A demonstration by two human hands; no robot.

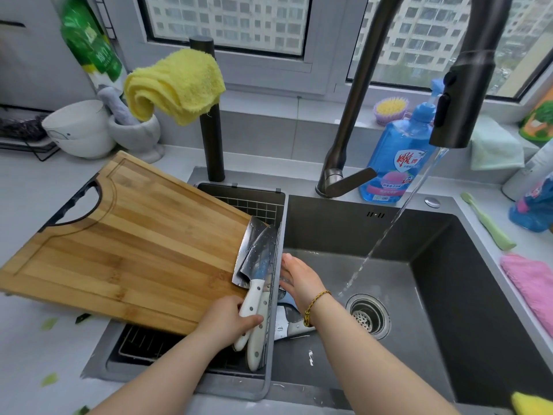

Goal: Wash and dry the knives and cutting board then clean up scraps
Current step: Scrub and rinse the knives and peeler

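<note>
Status as I read it:

- **Left hand:** my left hand (230, 320) is curled round the white handle end of the two knives (257, 259). They stand wet in the drain basket (270, 369). I cannot tell whether it grips one handle or both.
- **Right hand:** my right hand (299, 280) is flat, fingers straight, just beside the basket wall, holding nothing.
- **Third knife:** a third knife (291, 326) lies in the sink (434, 295) under that wrist, probably unwashed.
- **Board:** the cutting board (128, 238) rests tilted across basket and counter and looks dry.
- **Water:** the water stream (389, 235) is running.

Remaining: third knife, board, all drying, and the green scraps (49, 323) on the counter.
</note>
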